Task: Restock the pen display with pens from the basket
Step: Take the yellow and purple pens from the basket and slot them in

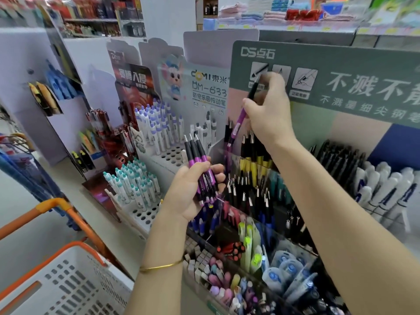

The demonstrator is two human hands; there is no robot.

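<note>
The person's right hand [270,114] is raised in front of the pen display [318,128], just below its green header card [341,71]. Thumb and fingertips are pinched on the black upper end of a single purple pen [239,122]. The pen hangs tilted, its lower end aimed at the far-left end of the display's top tier, where a few purple pens [228,153] already stand beside the yellow-barrelled ones [252,167]. The left hand [191,194] waits at the display's left edge, fingers curled round a bundle of matching purple pens [201,169] with their silver tips up. The basket [45,262] sits well to the lower left of the display; no pens show in the part that is visible.

The step in hand appears to be seating this one pen. It would go best if the pen is brought closer to upright before it goes down, so its lower end slips in among the purple ones rather than the yellow neighbours. The pinch should hold until the pen has bottomed out — letting go early may leave it leaning across the row. The wrist hangs close over the black-and-yellow pens and could knock them. Keeping the bundle near makes the next pick short.
</note>
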